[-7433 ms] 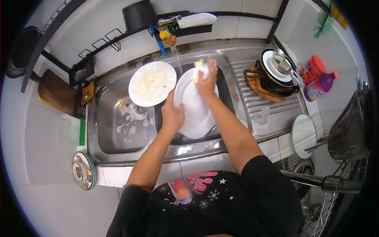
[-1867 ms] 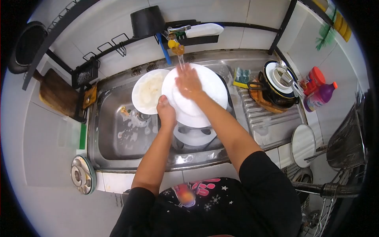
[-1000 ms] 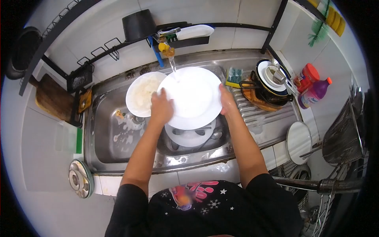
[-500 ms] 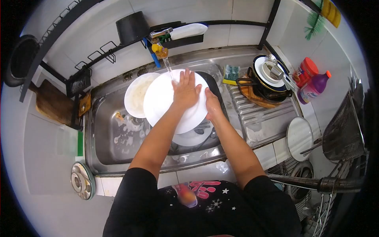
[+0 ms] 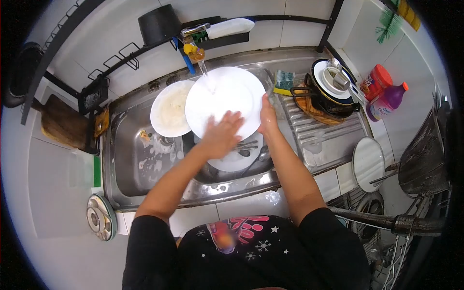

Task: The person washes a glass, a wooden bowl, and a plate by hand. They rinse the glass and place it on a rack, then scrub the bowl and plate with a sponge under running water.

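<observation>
A large white plate [image 5: 227, 96] is tilted under the running water of the tap [image 5: 193, 50]. My right hand [image 5: 268, 115] grips its right edge, with the fingers mostly hidden behind the plate. My left hand [image 5: 223, 134] lies flat on the plate's lower part, fingers spread and slightly blurred. Another white plate [image 5: 171, 108] with a cloudy, wet surface rests to the left, partly behind the held one. Below my hands, a third white plate [image 5: 227, 162] lies in the sink with cutlery [image 5: 249, 146] by it.
The steel sink [image 5: 128, 164] has foam and food scraps in its left basin. A sponge [image 5: 284, 82] sits on the ledge. Stacked plates and pans [image 5: 333, 92] stand on the ribbed drainboard [image 5: 314, 145]. A purple bottle [image 5: 386, 102] and a red-lidded jar [image 5: 376, 82] are at the right wall.
The held plate has shifted up and to the right. My left hand has slid down from its upper part to its lower part, while my right hand still holds the edge.
</observation>
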### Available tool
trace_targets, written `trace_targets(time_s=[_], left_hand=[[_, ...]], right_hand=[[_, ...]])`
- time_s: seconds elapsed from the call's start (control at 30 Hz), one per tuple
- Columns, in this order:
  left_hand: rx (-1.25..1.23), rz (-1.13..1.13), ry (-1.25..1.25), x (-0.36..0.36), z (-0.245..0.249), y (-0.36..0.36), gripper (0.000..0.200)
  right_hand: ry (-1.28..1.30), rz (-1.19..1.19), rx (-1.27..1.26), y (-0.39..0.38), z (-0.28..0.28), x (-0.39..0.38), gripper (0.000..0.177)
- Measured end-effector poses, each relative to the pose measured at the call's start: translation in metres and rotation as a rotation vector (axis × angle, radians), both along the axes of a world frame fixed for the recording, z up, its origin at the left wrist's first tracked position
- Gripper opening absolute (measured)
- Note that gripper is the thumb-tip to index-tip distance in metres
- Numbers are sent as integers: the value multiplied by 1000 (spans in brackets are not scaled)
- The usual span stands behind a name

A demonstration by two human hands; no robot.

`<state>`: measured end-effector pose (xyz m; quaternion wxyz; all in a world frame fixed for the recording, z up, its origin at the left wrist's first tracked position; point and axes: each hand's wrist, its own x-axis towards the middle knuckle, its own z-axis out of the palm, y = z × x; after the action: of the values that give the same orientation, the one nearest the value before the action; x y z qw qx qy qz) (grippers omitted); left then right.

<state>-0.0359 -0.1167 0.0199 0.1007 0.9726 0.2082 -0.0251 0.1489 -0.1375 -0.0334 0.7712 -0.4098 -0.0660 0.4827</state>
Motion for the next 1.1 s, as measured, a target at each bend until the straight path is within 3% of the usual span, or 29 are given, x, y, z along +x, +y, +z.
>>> trace_targets(time_s=[0.13,0.17,0.27,0.33,0.4,0.5,0.57,0.63,0.7,0.73,0.8,0.9,1.03,1.1], left_hand=[[218,308,148,-15,15,48,59],[317,390,23,-18,-6,68,60],[367,545,-105,5,-6,88,61],[346,446,-106,23,-7,78,60],[240,207,-68,30,-5,53,58],[99,-52,-22,11,-3,27,64],[17,-202,96,-19,24,21,70],[107,-158,301,-50,61,16,81],[271,12,347,-73,77,22,85],[438,70,270,-86,77,30,78],[467,85,160,-103,90,37,59],[369,-122,-80,-113,102,40,35],[177,-61,-407,-107,123,27,18],[136,-12,-504,-98,137,17,17]], right_hand=[[64,51,-20,2,-9,-5,54],[65,60,-21,2,-9,-11,54],[71,84,-13,7,-4,-30,54],[94,97,8,11,-7,-34,54],[109,126,39,13,-16,-33,55],[145,154,7,13,-24,-27,59],[221,196,39,11,-25,-23,60],[249,210,30,-2,1,-27,62],[254,254,47,-2,-4,-24,56],[256,280,57,0,-7,-23,54],[196,331,56,8,-20,-27,49],[145,504,-3,11,-26,-27,42],[-45,618,-194,9,-7,-29,35],[149,615,-39,16,-10,-21,38]])
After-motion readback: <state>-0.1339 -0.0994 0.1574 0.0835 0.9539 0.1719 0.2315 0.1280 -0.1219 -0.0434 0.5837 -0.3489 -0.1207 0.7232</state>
